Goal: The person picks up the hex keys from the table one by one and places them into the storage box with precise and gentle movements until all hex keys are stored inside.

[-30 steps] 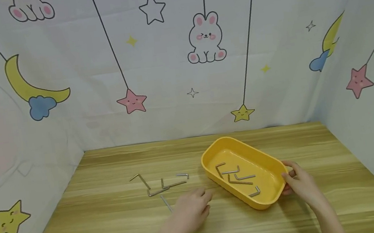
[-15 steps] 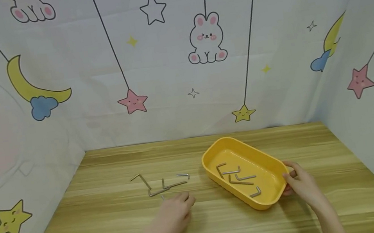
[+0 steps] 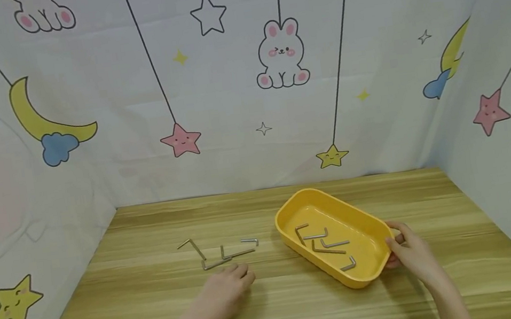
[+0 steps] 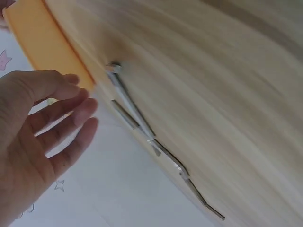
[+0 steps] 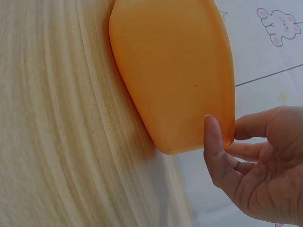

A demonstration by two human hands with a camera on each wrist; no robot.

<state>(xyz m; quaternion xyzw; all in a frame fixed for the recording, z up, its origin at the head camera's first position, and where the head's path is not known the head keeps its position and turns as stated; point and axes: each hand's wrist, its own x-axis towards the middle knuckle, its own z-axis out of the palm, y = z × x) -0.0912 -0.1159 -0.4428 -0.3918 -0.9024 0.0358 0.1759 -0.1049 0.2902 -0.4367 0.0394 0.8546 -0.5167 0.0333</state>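
In the head view my left hand (image 3: 226, 292) hovers over the table just short of several loose L-shaped hex keys (image 3: 240, 252). Its fingers are relaxed and bent, with nothing between them, as the left wrist view shows. One hex key (image 4: 128, 100) lies near those fingertips there. My right hand (image 3: 410, 249) pinches the near right end of a yellow plastic tray (image 3: 364, 210), thumb on one side of the rim and fingers on the other. Several more hex keys (image 3: 329, 247) lie inside the tray, some silver and some bronze-toned.
The wood-grain table (image 3: 334, 316) ends at a white cloth backdrop (image 3: 236, 156) printed with stars, moons and rabbits. Cloth also hangs along both sides. A small silver hex key (image 3: 249, 240) lies between the other loose keys and the tray.
My left hand has moved left, away from the tray, and come over the silver hex key lying nearest me, which it now hides in the head view. Right hand and tray stay put.
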